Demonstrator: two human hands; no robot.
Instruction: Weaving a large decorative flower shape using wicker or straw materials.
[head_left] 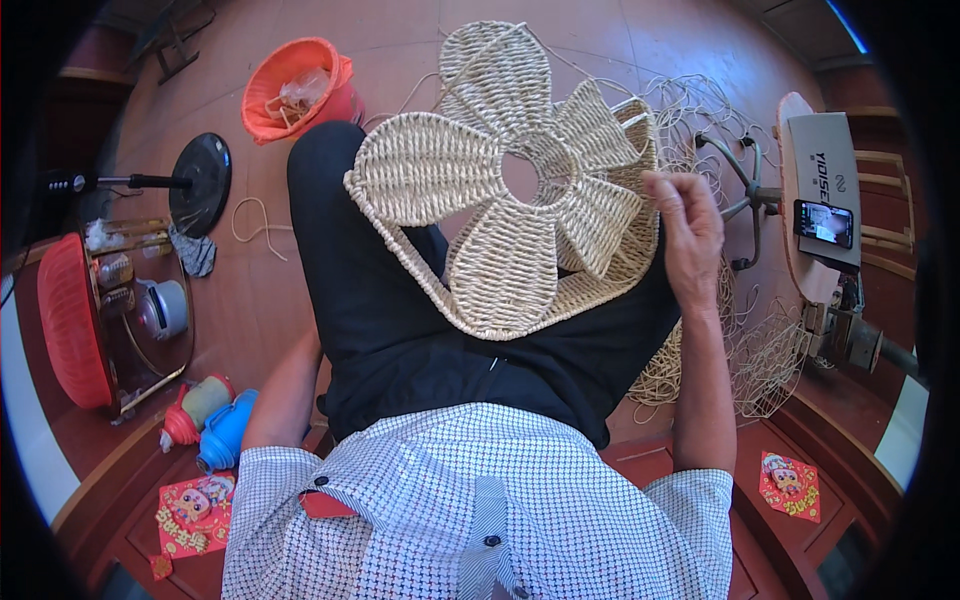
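A pale woven straw piece (503,265) rests across my lap, shaped like a flower with several wide petals around a round central hole. A thick braided rim runs along its lower side. My right hand (690,225) is at its right edge, thumb and fingers pinched together there. Whether they grip the rim or a strand of cord cannot be made out. One light strand (634,121) shows near the upper right petals. My left forearm (287,395) hangs down beside my left thigh, and the hand itself is hidden.
Loose cord (765,350) lies tangled on the floor at the right. An orange bin (257,108) stands at the far left, near a black fan base (204,185). A phone (824,223) leans on a box (826,150). Red and blue flasks (229,432) lie at the left.
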